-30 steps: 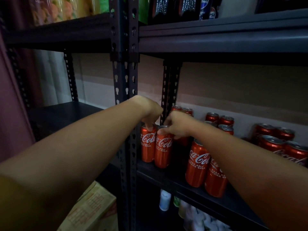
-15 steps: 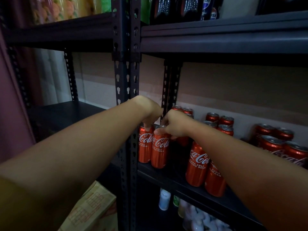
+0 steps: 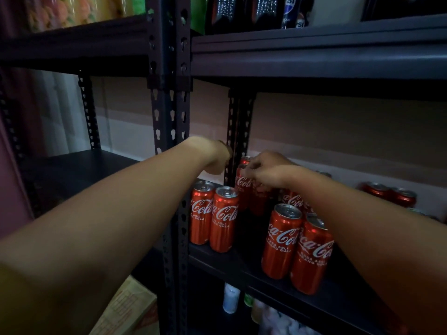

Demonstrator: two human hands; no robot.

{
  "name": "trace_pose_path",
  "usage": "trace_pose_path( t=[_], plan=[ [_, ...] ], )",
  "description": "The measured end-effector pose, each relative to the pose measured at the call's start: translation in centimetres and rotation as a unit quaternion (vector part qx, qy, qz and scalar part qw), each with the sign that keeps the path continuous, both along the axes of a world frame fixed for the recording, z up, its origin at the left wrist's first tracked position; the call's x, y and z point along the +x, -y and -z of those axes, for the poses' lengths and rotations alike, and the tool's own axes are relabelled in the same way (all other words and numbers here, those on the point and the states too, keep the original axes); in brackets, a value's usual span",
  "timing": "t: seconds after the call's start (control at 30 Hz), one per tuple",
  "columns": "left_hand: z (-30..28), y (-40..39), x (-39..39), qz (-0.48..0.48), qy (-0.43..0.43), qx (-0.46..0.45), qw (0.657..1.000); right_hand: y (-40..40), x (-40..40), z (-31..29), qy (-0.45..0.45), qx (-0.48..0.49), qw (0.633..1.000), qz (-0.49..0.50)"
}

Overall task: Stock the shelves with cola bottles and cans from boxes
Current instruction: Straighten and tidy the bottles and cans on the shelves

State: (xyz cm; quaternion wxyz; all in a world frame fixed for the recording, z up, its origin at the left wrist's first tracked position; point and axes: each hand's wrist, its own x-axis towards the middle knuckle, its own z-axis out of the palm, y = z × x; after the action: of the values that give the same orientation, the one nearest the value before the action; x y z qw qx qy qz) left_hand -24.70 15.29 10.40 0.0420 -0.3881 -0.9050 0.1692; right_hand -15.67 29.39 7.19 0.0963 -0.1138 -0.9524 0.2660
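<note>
The main risk here is a toppled row: the right hand (image 3: 266,169) reaches over the front pair to the tall red aluminium cola cans at the back (image 3: 243,187), and its forearm passes just above the two red cans at the front right (image 3: 281,240), so a dip of the wrist could, in my judgement, knock one off the edge of the dark metal shelf (image 3: 217,258) (the cans are slim and stand close to the lip). The right hand's fingers (image 3: 251,176) are curled down onto the top of a back can, seemingly pinching its rim, though the exact contact is blurred. The left hand (image 3: 217,158) hangs above the two red cans at the front left (image 3: 212,213), apart from them; its fingers are bent downward and hidden behind the wrist, so I cannot tell whether they are together or apart. Counted: two cans front left, two front right, at least three partly hidden behind them under the right hand, and at least two more far right (image 3: 389,194). Dark cola bottles (image 3: 242,10) stand on the shelf above, at least two showing. One brown cardboard box (image 3: 130,308) sits below left.
</note>
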Motion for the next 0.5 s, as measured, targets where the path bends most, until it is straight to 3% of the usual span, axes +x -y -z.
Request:
trace_pose_path(
  t=[0.17,0.5],
  plan=[
    [0.2,-2.9,-2.3,0.024,0.025,0.107,0.994,-4.8,-1.8,-0.8,-0.063,0.088,0.993,0.044],
    [3.3,-9.2,-6.4,0.036,0.112,0.099,0.988,-9.0,-7.3,1.4,0.093,0.194,0.976,0.021]
  ],
)
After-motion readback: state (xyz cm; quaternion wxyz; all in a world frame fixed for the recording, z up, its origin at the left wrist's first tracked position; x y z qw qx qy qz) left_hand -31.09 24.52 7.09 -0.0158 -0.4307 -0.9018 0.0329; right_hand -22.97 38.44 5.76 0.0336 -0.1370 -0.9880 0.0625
